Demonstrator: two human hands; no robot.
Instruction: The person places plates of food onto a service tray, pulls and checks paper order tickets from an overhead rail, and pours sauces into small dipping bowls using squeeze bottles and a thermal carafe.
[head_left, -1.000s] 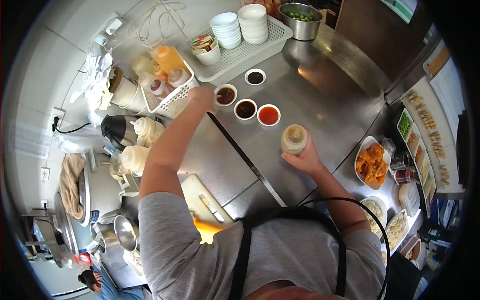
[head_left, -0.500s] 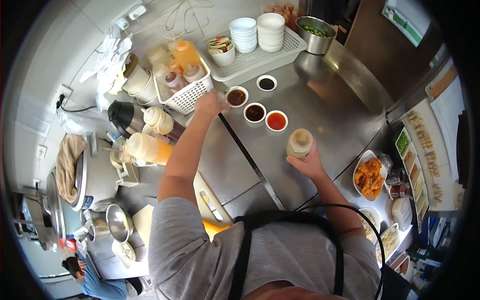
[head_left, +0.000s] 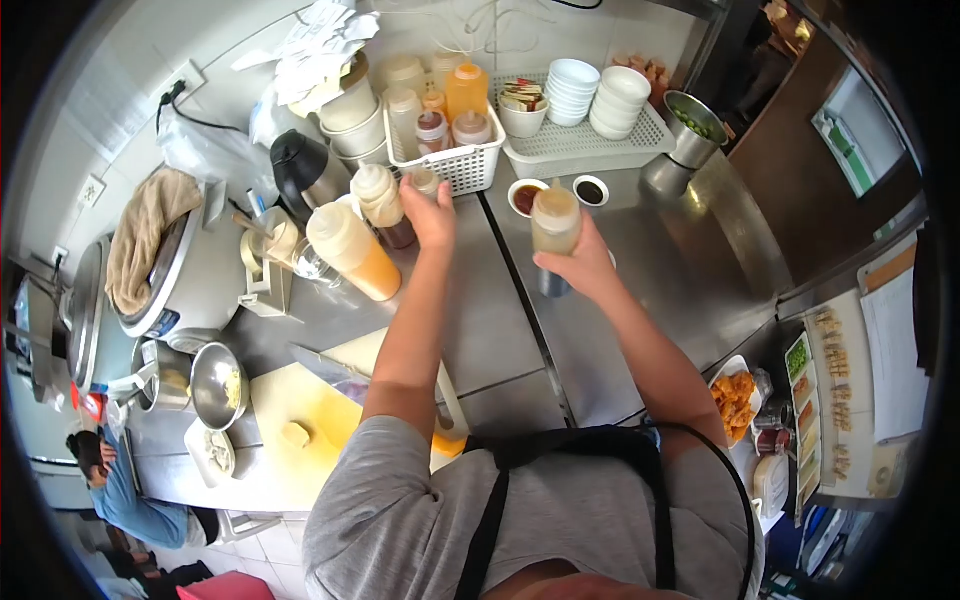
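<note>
My right hand [head_left: 580, 258] grips a clear squeeze bottle [head_left: 556, 222] with a pointed nozzle, held over the steel counter. Its lower part looks dark. Just behind the bottle are a small white bowl of brown sauce [head_left: 524, 198] and a bowl of black sauce [head_left: 591, 190]. Another white rim barely shows beside my right hand; the rest is hidden. My left hand [head_left: 432, 218] is closed around a small, clear, round-topped container [head_left: 424, 182], mostly hidden by the fingers. Next to it stand a cream-topped squeeze bottle [head_left: 378, 197] and a large orange-filled squeeze bottle [head_left: 352, 250].
A white basket of sauce bottles [head_left: 470, 168] and a tray [head_left: 570, 155] with stacked bowls line the wall. Leftward are a metal bowl [head_left: 219, 385], a knife [head_left: 325, 365] and a yellow cutting board [head_left: 275, 410]. Fried food [head_left: 733, 405] sits rightward. A person in blue [head_left: 140, 500] is lower left.
My left hand has left the brown-sauce bowl and now holds the small clear container near the bottles. My right hand has brought its squeeze bottle leftward and closer to the bowls. The view has shifted left.
</note>
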